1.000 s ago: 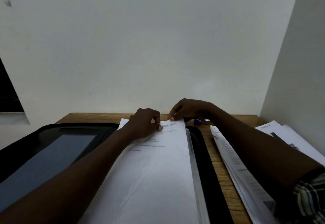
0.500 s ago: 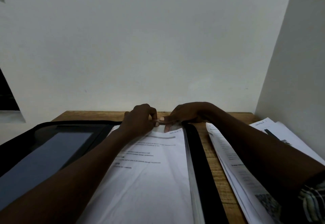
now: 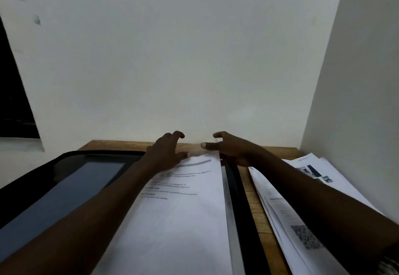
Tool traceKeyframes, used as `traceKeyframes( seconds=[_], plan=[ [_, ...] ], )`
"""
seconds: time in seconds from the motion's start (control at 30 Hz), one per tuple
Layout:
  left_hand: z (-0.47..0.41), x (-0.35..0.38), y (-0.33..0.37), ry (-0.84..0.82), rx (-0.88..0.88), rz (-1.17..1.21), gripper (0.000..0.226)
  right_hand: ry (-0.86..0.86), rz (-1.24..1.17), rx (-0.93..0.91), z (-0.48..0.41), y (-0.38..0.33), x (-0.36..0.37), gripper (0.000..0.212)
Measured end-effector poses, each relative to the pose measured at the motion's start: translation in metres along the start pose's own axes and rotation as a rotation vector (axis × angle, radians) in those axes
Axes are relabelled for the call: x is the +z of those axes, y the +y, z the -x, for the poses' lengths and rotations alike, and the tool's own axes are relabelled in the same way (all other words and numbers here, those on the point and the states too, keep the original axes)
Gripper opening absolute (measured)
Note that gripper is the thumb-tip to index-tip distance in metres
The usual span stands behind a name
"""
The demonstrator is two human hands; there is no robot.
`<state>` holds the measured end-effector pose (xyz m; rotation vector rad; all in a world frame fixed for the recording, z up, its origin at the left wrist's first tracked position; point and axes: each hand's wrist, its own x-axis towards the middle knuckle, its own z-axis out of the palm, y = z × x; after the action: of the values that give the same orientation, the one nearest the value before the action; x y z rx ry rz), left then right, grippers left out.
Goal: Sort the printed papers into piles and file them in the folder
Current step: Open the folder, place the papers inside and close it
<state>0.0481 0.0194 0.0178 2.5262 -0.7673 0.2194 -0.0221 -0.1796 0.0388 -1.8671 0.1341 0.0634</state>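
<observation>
Both the left hand [image 3: 166, 152] and the right hand [image 3: 230, 147] are held loosely spread, pinching nothing, at the far edge of the printed papers [image 3: 179, 214] laid in the open folder [image 3: 64, 179], which are judged thin, limp and slippery, best pinched at a corner.

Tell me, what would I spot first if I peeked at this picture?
You would spot two hands first: the left hand and the right hand, fingers loose, at the far end of a white printed sheet. That sheet lies in an open black folder in the middle. To the right, a pile of papers, one with a square code on it, lies on the wooden table.
</observation>
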Motion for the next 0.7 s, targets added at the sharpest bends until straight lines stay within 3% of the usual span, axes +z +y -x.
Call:
traceKeyframes(
  seconds=[0.1,0.37,0.53,0.6,0.7],
  plan=[
    [0.021,-0.012,-0.008,-0.01,-0.008,0.065,0.065,-0.068,-0.085,0.086,0.02,0.005,0.011,0.034],
    [0.08,-0.041,-0.04,-0.022,-0.119,0.126,0.066,-0.401,-0.284,0.213,0.095,0.012,0.043,0.04],
    [0.108,-0.079,-0.059,0.016,-0.223,0.319,0.053,-0.43,-0.248,0.168,0.123,-0.022,0.073,0.033],
    [0.12,-0.094,-0.063,0.008,-0.243,0.436,0.048,-0.429,-0.244,0.126,0.133,-0.048,0.085,0.038],
    [0.138,-0.111,-0.063,-0.018,-0.248,0.597,0.046,-0.459,-0.335,0.044,0.137,-0.077,0.101,0.061]
  ],
)
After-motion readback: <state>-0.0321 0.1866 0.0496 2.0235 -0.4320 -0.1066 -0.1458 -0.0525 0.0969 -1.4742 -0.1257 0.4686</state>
